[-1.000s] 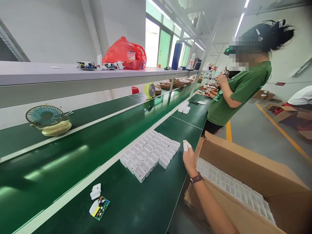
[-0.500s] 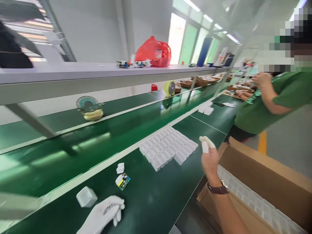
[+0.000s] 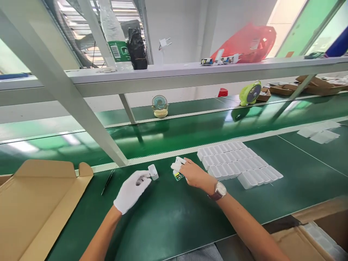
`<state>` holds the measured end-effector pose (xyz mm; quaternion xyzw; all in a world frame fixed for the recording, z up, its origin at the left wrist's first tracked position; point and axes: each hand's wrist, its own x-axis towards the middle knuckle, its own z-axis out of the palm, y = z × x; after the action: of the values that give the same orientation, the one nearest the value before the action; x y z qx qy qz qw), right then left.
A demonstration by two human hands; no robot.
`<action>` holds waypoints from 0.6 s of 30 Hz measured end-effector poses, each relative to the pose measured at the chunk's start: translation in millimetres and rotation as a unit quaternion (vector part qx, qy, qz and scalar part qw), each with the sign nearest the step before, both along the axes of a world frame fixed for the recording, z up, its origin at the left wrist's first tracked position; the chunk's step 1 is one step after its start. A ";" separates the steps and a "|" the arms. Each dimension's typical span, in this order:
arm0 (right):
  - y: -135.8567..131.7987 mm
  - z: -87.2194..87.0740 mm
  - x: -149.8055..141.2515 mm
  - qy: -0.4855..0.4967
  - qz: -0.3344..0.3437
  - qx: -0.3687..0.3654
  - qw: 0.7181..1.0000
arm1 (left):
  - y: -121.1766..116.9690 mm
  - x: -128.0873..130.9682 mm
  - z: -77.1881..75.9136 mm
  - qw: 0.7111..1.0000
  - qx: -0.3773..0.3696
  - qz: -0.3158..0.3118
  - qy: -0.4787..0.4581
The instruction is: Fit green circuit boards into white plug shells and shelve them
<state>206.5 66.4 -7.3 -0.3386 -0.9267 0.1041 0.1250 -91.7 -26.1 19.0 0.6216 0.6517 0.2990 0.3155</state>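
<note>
While the gloved left hand [image 3: 133,190] pinched a white plastic case [image 3: 153,173] by its edge, the right hand [image 3: 193,173] partly covered a circuit board [image 3: 177,177], that hand's grip unclear

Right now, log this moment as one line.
left hand: gloved, at white box | right hand: partly covering circuit board | box rows: right of circuit board

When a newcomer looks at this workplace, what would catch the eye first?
The eye would probably go first to the bright red bag, upper right on the shelf. Next may come the rows of white cases on the green worktop, just right of the right hand, and the white-gloved left hand, left of centre.
</note>
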 end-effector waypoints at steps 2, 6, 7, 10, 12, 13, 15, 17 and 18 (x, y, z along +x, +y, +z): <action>7.3 -12.1 -2.5 -0.017 0.018 0.014 1.000 | 1.5 -21.2 -15.1 0.998 0.025 0.056 0.003; 8.7 -23.6 -7.7 -0.025 0.033 0.008 0.999 | 9.9 -31.9 -51.1 0.997 0.009 0.074 -0.018; 7.3 -22.6 -8.7 -0.018 0.041 -0.001 0.999 | 13.4 -29.1 -56.8 0.997 -0.003 0.068 -0.025; 3.7 -16.1 -10.1 -0.005 0.055 -0.040 0.998 | 28.0 -16.3 -62.6 0.998 -0.030 0.043 -0.041; 4.1 -15.1 -9.2 -0.014 0.044 -0.062 0.997 | 39.2 -8.4 -61.3 0.998 -0.038 0.020 -0.053; 5.1 -16.8 -8.2 -0.020 0.034 -0.071 0.997 | 44.4 -5.2 -60.5 0.997 -0.040 0.007 -0.061; 7.6 -24.3 -5.1 -0.027 0.014 -0.088 0.996 | 52.1 -0.7 -60.7 0.996 -0.037 -0.013 -0.075; 8.8 -34.8 -1.0 -0.018 0.005 -0.105 0.994 | 55.9 2.1 -63.9 0.997 -0.026 -0.018 -0.072; 8.7 -40.2 1.2 -0.007 0.001 -0.112 0.994 | 56.4 3.1 -66.3 0.998 -0.020 -0.013 -0.066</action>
<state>207.7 75.2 -47.5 -0.3505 -0.9103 0.2053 0.0801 -88.6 30.3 -47.3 0.6028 0.6268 0.3224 0.3739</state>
